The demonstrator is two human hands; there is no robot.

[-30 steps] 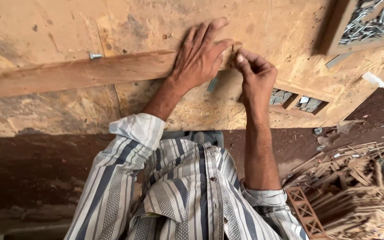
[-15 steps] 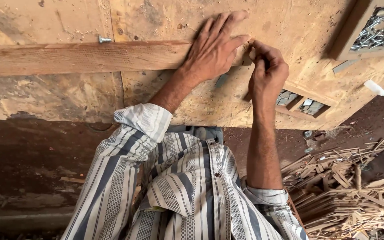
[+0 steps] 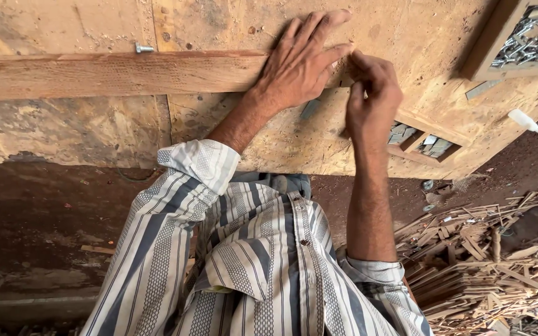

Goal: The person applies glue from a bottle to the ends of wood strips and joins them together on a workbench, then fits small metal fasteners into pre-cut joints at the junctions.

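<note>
Plank lies across workbench; screw tray far right; scrap pile right, on floor.

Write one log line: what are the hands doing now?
left hand: flat on wooden plank | right hand: pinched at plank end | surface: workbench

The left hand lies flat, palm down, fingers spread toward one o'clock. At its three o'clock, the right hand curls, fingertips pinched together.
</note>
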